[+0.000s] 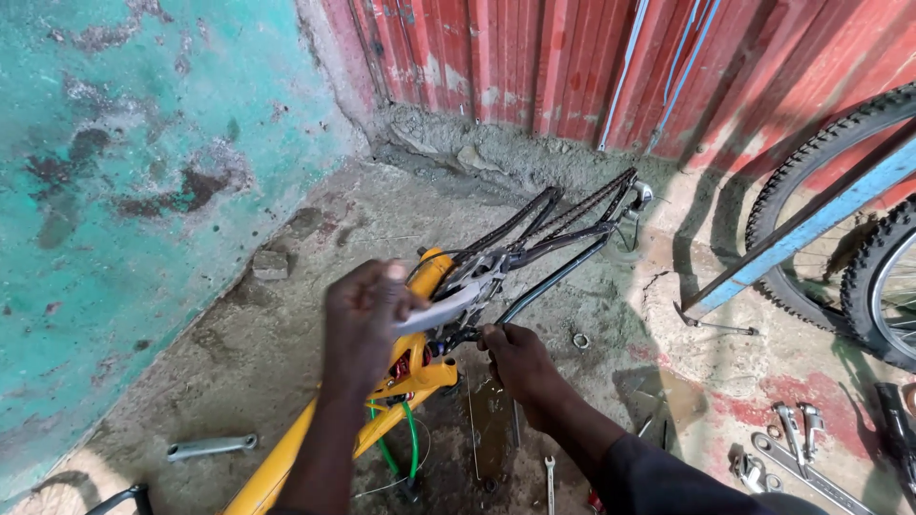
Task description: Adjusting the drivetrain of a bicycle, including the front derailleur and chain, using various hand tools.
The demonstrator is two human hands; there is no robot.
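Wrench (447, 310) in left hand (361, 324), fist wrapped tight around its handle, head set on a fitting at the rear joint of the yellow frame (405, 377). Right hand (515, 358) curls around a dark part just beside that joint, fingers closed on it; exactly what it grips I cannot tell.

Judgement on technique: the jaws should seat square on the fitting before any force goes in, and the right hand should brace the frame so it does not roll on the concrete floor (315, 248). Pull should stay in the plane of the fitting; a slip would send knuckles into the chain (563, 215).

Frame: yellow paint, lying on its side across the floor's near middle, black stays and chain reaching toward the red metal wall (534, 57). Green cables (405, 443) loop below the joint. Spare spanners (792, 448) lie at the floor's right edge, a grey crank arm (212, 445) near the left edge, wheels (840, 229) by the far right corner.
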